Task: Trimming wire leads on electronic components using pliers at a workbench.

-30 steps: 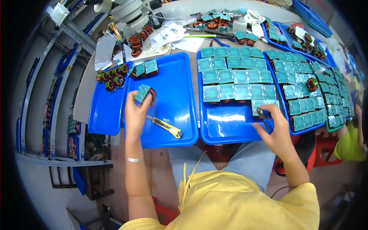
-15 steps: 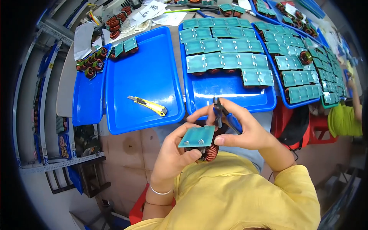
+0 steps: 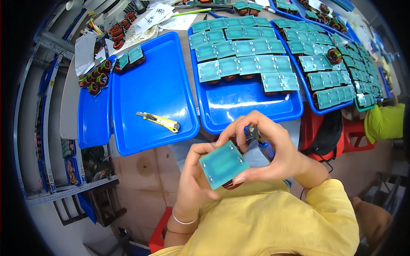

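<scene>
Above my lap, a green square circuit board (image 3: 224,164) is tilted with its flat face up and small solder points near its edges. A copper-wound coil (image 3: 232,184) shows beneath its lower edge. My left hand (image 3: 192,170) curls its fingers around the board's left and upper edge, the thumb lifted away below. My right hand (image 3: 277,149) presses its thumb on the board's right corner, its fingers behind. Tucked in that same hand are blue-handled pliers (image 3: 265,149), jaws partly hidden by the fingers. A yellow utility knife (image 3: 159,121) lies in a blue tray (image 3: 149,91).
Another blue tray (image 3: 252,106) holds rows of green boards on coils; more filled trays (image 3: 331,91) stand to the right. Loose coils (image 3: 96,79) sit in a narrow tray at left. Papers (image 3: 156,19) lie behind. Shelving is at left, red stools (image 3: 356,138) and a person's green sleeve (image 3: 384,123) at right.
The board has turned and tipped so its face shows more fully. My left thumb has come off it, and my right thumb now presses its corner. The pliers' jaws have swung toward me.
</scene>
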`<act>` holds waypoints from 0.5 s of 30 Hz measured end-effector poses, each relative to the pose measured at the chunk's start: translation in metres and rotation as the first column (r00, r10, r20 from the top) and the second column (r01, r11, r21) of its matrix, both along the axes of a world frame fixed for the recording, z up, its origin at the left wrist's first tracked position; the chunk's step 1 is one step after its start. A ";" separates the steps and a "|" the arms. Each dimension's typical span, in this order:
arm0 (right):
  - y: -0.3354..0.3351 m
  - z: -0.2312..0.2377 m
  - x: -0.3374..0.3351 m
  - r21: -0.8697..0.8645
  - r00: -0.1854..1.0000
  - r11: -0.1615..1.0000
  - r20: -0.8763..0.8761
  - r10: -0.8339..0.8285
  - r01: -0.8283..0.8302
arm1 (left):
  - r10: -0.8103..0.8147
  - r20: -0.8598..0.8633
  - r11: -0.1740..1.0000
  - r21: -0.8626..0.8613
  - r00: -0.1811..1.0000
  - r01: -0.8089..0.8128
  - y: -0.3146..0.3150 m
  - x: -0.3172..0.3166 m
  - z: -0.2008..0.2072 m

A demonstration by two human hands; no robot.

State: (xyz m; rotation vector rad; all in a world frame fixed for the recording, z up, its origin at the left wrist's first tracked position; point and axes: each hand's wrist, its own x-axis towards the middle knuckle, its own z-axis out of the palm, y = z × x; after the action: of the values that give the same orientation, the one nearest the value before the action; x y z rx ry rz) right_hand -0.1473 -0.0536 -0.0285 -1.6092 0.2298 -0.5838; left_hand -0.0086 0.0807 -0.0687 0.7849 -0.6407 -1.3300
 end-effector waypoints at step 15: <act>-0.003 -0.004 -0.018 -0.296 0.955 0.938 -0.178 -0.239 0.179 | 0.134 -0.034 0.976 0.176 0.990 -0.126 -0.008 -0.005 0.022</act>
State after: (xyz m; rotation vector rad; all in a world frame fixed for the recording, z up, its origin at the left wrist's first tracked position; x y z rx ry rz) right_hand -0.1654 -0.0568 -0.0323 -1.9366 0.5027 -0.6285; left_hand -0.0137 0.0722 -0.0463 0.9190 -0.4334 -1.2914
